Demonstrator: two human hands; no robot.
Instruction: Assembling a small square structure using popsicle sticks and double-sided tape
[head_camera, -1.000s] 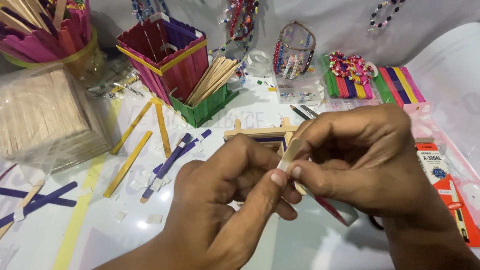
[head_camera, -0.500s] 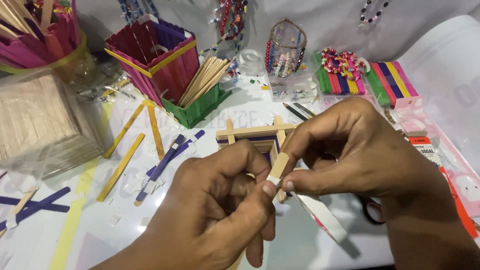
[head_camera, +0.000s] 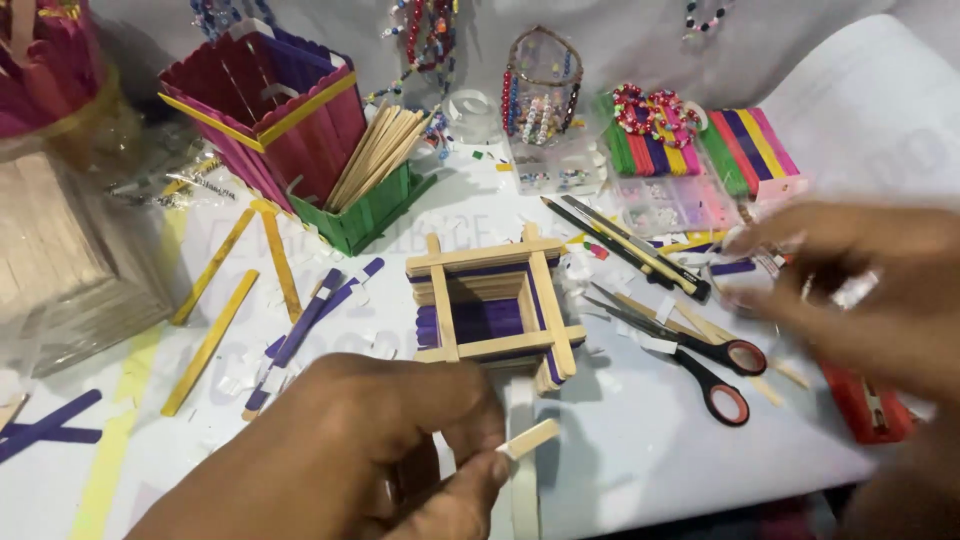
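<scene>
My left hand (head_camera: 360, 455) is at the bottom centre, fingers closed on a plain wooden craft stick (head_camera: 530, 438) whose pale end sticks out to the right. Just beyond it stands a square frame of stacked plain and purple craft sticks (head_camera: 490, 300) on the white table. My right hand (head_camera: 850, 300) is blurred at the right, apart from the stick, fingers spread over the scissors area. Whether it holds anything is not visible.
Black-handled scissors (head_camera: 700, 360) and pencils (head_camera: 620, 240) lie right of the frame. A pink and purple stick box (head_camera: 270, 110), a green holder of plain sticks (head_camera: 375, 190), loose yellow sticks (head_camera: 215, 300), purple sticks (head_camera: 310, 320), a wrapped stick bundle (head_camera: 60, 260), and coloured stick stacks (head_camera: 740, 145) surround it.
Both hands were together on the plain stick over the frame. Now my right hand has let go and swung right, and my left hand has dropped toward me with the stick.
</scene>
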